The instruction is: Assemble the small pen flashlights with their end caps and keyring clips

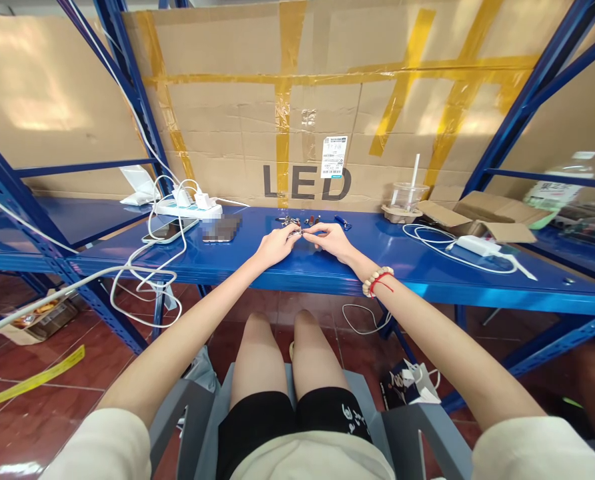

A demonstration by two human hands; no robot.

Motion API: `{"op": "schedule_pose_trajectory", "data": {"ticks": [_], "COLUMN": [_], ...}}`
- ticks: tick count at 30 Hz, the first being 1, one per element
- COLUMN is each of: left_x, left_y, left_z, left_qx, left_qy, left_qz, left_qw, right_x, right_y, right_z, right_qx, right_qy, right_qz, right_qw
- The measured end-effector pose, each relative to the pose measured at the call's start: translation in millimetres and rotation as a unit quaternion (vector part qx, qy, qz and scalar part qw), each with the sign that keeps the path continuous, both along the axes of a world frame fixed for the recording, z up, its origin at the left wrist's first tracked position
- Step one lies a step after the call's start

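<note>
Yellow strip (32,379) on the reddish tiled floor, lower left of the frame, with an open carton (40,323) sitting just above it. Moving right, white cables (142,267) loop all over the left end of the blue metal bench (255,223) and hang off its front edge. They run to a white power strip (192,209) with a couple of plugs in it. A phone (170,230) lies in front of that, and right beside it is some dark, pixelated item (221,230), can't tell what.

Dead centre is the fiddly bit: the left hand (277,245) has its fingers bunched close together, thumb and index gripping a tiny shiny piece (297,233). The right hand (330,241) meets it from the other side, thumb and index tips pinched on that same piece, too small to make out properly. Little metal bits (291,221) lie just behind the fingers, plus a small blue item (343,223) a touch further right. Big taped cardboard (237,133) marked LED stands at the back.

There's a beaded bracelet (375,281) on the right wrist. Then a clear cup (407,195) with a straw, a white adapter (477,246) on its coiled cord, an open cardboard box (497,210) behind, and a bottle (560,183) at far right.
</note>
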State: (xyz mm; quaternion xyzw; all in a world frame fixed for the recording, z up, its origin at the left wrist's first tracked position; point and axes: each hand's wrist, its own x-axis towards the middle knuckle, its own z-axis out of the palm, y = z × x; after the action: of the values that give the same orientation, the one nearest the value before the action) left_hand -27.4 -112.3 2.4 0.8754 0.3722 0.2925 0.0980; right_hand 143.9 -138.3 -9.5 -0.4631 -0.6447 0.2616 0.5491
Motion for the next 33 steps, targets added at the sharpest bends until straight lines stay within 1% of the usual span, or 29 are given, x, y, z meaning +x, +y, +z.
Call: {"op": "schedule_pose_trajectory", "data": {"ticks": [8,14,17,19,25,33], "left_x": [-0.6,-0.3,-0.9,-1.6,-2.3,-1.3], "left_y": [1.1,12.3,16.5,17.3,14.0,7.7], "left_z": [-0.5,-9.0,-12.3,-12.7,-10.1,-6.8], "left_qx": [-0.008,-0.016,-0.019,-0.021,-0.013,-0.005], "left_qy": [-0.003,-0.022,-0.037,-0.041,-0.039,-0.024], "left_qz": [-0.016,-0.081,-0.115,-0.126,-0.115,-0.092], "left_qw": [1.000,0.996,0.992,0.991,0.992,0.995], "right_x": [1.4,3.3,2.4,1.3,-0.4,0.2], "right_y": [1.7,2.5,0.5,-1.2,-2.3,-1.5], "right_z": [-1.0,-2.2,-1.3,0.0,2.1,1.3], "right_qx": [-0.001,0.008,-0.013,-0.031,-0.054,-0.053], "right_qy": [-0.009,0.004,0.011,0.013,0.021,0.013], "right_qz": [-0.016,0.002,0.000,0.002,-0.003,-0.018], "right_qw": [1.000,1.000,1.000,0.999,0.998,0.998]}}
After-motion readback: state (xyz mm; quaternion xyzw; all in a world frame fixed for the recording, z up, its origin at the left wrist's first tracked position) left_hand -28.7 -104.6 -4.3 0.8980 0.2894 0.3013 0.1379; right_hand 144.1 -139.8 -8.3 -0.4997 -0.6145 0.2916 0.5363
